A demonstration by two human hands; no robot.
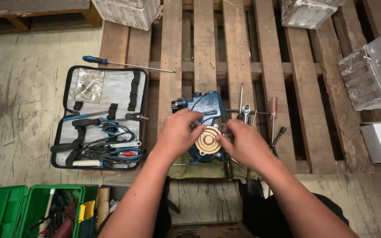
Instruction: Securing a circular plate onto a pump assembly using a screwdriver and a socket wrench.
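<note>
head | both hands' fingers pinch round ribbed brass cover (208,141) | blue cast pump body (208,107)

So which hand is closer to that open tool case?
Left. The left hand is on the pump's near side, beside the tool case; the right hand is beyond the pump.

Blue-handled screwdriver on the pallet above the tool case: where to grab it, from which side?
Probably by the blue handle, coming from above at its left end. The screwdriver lies flat across the pallet slats, shaft thin and pointing right; the handle is the thick part, with nothing around it.
</note>
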